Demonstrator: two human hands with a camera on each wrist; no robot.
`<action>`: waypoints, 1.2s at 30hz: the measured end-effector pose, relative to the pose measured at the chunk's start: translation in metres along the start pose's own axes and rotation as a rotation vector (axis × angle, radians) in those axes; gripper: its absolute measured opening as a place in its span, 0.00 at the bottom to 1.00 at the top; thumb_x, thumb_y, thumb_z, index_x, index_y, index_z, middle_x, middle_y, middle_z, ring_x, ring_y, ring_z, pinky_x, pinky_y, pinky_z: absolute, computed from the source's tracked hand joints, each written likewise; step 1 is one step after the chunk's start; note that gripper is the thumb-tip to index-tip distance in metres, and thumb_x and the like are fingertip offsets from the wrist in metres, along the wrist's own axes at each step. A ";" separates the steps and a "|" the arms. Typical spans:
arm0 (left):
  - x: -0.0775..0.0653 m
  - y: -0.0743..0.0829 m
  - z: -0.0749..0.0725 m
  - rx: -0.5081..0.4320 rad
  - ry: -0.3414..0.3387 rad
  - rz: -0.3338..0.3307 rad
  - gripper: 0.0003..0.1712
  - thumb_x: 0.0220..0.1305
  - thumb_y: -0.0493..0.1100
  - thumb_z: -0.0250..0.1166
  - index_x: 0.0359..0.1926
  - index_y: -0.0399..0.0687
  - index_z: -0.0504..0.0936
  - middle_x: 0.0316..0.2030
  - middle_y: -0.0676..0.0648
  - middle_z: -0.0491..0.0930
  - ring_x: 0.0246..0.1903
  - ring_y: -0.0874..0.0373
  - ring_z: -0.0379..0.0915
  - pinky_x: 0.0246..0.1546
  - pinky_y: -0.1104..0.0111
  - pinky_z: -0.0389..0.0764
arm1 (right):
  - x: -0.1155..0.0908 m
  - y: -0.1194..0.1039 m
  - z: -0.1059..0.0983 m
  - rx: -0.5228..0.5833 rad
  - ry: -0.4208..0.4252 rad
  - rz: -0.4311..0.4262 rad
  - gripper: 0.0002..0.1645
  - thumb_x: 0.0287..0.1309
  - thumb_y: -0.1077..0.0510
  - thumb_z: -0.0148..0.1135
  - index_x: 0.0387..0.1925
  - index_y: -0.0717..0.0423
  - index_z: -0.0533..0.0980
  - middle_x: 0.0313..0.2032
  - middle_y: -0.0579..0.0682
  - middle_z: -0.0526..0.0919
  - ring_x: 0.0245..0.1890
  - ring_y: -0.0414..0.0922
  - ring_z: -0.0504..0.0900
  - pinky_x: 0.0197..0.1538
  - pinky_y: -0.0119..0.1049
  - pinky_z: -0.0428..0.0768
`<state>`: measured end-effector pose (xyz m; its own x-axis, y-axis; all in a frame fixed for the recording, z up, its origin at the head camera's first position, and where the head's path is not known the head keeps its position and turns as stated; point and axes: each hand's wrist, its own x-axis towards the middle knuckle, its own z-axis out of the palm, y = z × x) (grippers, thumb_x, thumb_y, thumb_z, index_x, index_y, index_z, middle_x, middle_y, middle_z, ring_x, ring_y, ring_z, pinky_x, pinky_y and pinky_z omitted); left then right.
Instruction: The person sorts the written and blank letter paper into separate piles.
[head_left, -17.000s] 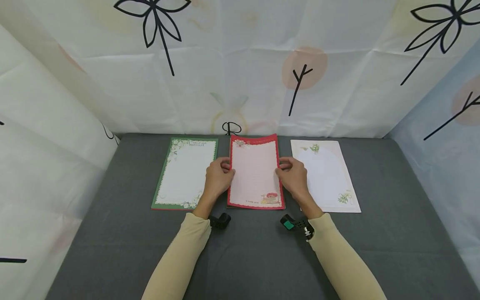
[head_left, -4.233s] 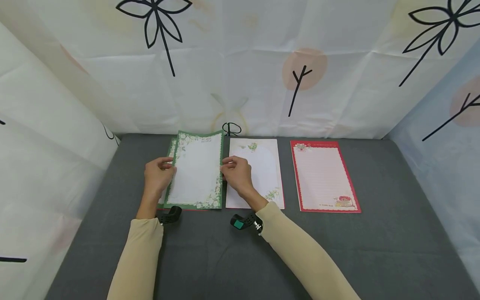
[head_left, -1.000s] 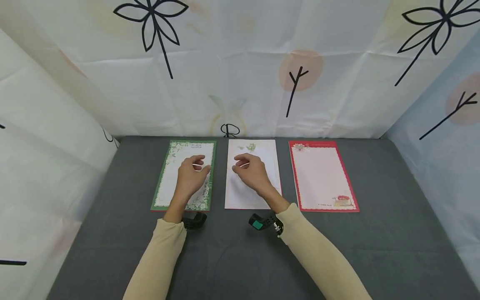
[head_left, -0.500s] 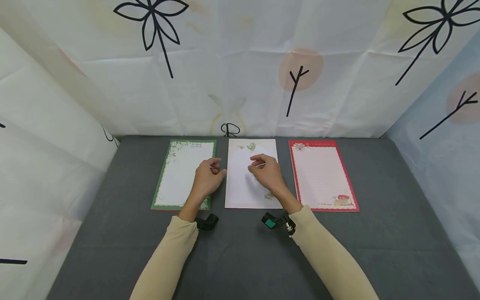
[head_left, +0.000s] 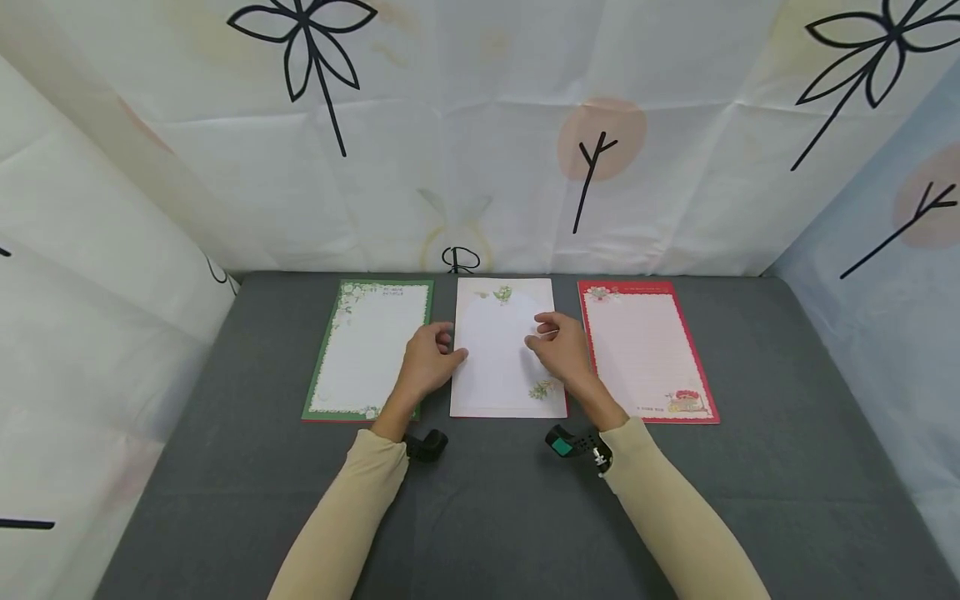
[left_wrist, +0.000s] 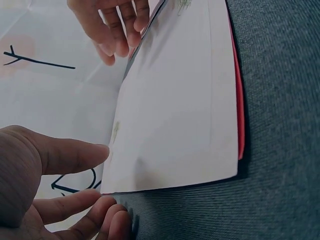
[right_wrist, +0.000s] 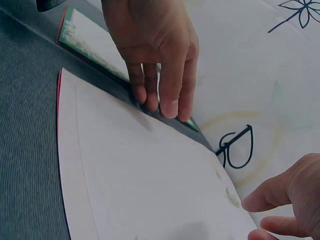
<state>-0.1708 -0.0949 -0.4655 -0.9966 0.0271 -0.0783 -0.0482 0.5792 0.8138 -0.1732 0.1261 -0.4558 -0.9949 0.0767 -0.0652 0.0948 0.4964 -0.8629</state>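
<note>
A white sheet of letter paper point(head_left: 491, 367) with small green leaf prints lies in the middle, a red edge point(left_wrist: 240, 110) showing beneath it. My left hand point(head_left: 429, 362) is at its left edge, thumb and fingers apart; contact with the paper is unclear. My right hand point(head_left: 564, 350) hovers over its right edge, fingers loosely bent and holding nothing. To the left is a green-bordered sheet point(head_left: 371, 350), partly covered by my left hand, with a thin red edge under its bottom. On the right lies a red-bordered sheet point(head_left: 641, 358) with a cake-like print.
The sheets lie in a row along the back of a table with a dark grey cloth point(head_left: 487, 517). Pale printed fabric point(head_left: 480, 150) hangs behind the table and along both sides. Each wrist wears a black camera mount point(head_left: 427, 446).
Earlier, the red sheet was in the middle and the white on the right; they have swapped. Both hands later held a green-bordered sheet at the left, released it, and moved right to the white sheet.
</note>
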 end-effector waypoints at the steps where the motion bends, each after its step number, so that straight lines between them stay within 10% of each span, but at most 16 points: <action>1: 0.000 0.000 0.001 -0.001 -0.003 -0.004 0.29 0.63 0.36 0.70 0.63 0.30 0.76 0.48 0.35 0.77 0.49 0.42 0.76 0.48 0.51 0.78 | 0.000 0.002 -0.001 -0.008 0.007 0.000 0.25 0.60 0.63 0.67 0.58 0.68 0.78 0.46 0.63 0.81 0.46 0.56 0.79 0.47 0.48 0.78; 36: 0.007 0.002 0.013 0.049 0.000 -0.018 0.34 0.58 0.36 0.72 0.64 0.26 0.74 0.48 0.34 0.77 0.48 0.43 0.74 0.50 0.51 0.78 | -0.001 0.024 -0.009 -0.183 -0.008 -0.060 0.35 0.54 0.64 0.67 0.62 0.77 0.71 0.47 0.70 0.75 0.48 0.62 0.74 0.52 0.56 0.75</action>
<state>-0.1772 -0.0834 -0.4719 -0.9955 0.0168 -0.0928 -0.0626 0.6187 0.7831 -0.1699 0.1464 -0.4721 -0.9991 0.0356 -0.0209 0.0390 0.6488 -0.7599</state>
